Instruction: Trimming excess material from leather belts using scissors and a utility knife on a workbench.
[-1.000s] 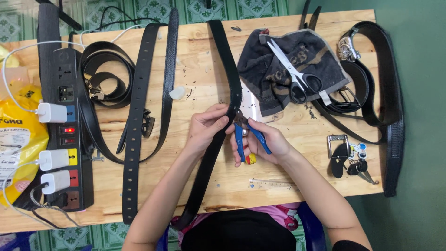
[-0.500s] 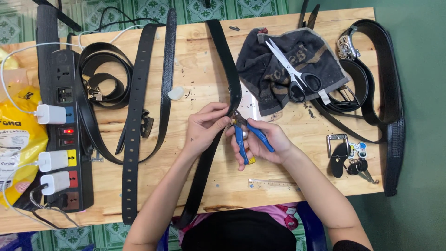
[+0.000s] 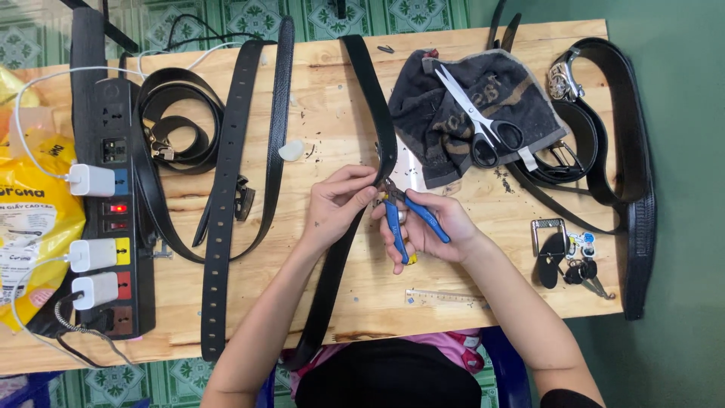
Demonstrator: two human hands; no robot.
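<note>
Hands meet over a wooden worktable on green patterned floor tiles.
Left hand pinches the black belt; right hand grips blue-handled pliers at the belt's edge.

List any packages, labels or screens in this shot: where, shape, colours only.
Plastic bag: far left table edge, under charger cables; crumpled, yellow with a white panel and dark print.
Coloured stickers: on the black power strip left of the belts; small squares, blue, yellow, red.
Screens: none.
</note>
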